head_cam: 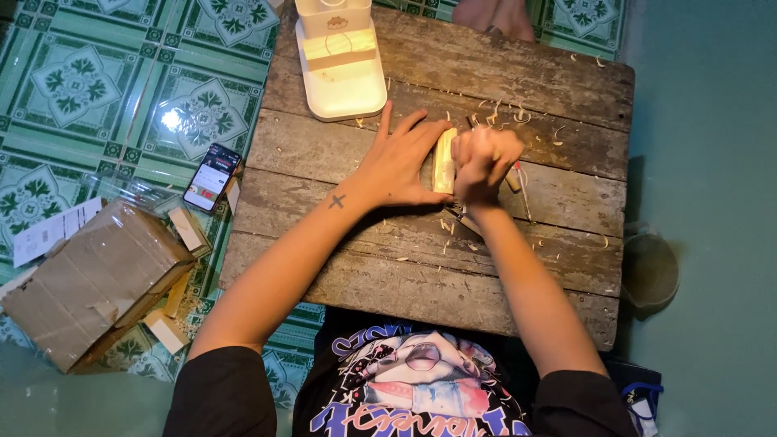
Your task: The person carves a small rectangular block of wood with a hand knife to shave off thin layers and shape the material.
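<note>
A pale wooden block (443,160) stands on edge near the middle of a worn plank table (388,267). My left hand (398,162) lies flat against the block's left side, fingers spread, bracing it. My right hand (482,162) is clenched around a carving tool with a wooden handle; its tip (473,120) pokes out above the fist, right beside the block. The blade end is hidden by my fist. Pale wood shavings (518,113) are scattered around both hands.
A white lamp-like device (340,61) stands at the table's far edge. On the green tiled floor to the left lie a lit phone (212,176), a taped cardboard box (89,279) and small wood blocks (166,330). Someone's foot (494,18) shows past the far edge.
</note>
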